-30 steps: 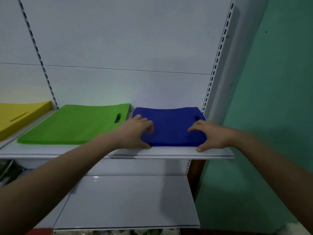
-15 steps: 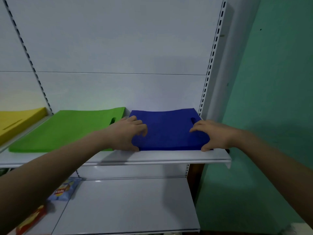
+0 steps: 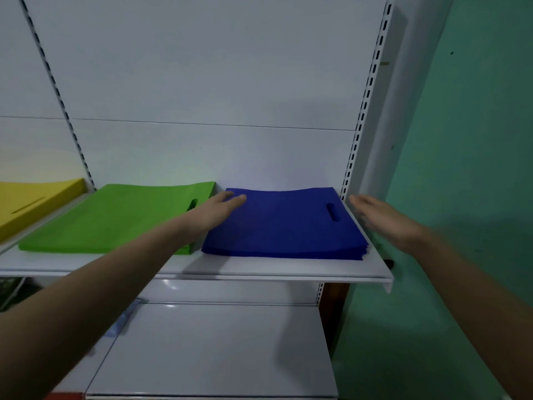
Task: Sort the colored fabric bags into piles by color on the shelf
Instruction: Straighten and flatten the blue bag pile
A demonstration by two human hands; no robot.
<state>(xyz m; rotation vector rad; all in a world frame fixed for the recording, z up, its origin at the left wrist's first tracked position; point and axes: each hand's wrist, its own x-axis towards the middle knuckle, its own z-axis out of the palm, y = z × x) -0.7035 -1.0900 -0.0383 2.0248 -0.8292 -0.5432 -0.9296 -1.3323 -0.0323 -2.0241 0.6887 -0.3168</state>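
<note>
A pile of blue fabric bags [image 3: 284, 223] lies flat at the right end of the white shelf [image 3: 259, 269]. To its left sits a pile of green bags [image 3: 115, 217], and a yellow pile [image 3: 26, 202] shows at the far left edge. My left hand [image 3: 215, 212] lies with straight fingers along the left side of the blue pile, fingertips on its far left corner. My right hand [image 3: 383, 219] hovers open and blurred just off the shelf's right end, apart from the blue pile.
A slotted upright [image 3: 364, 111] and a white back panel stand behind the piles. A green wall [image 3: 467, 168] closes off the right side. A lower white shelf [image 3: 213, 350] sits below, with a packet partly hidden under my left forearm.
Both hands have let go of the blue pile's front corners. My left hand slid along its left edge toward the back; my right hand moved off to the right of the shelf.
</note>
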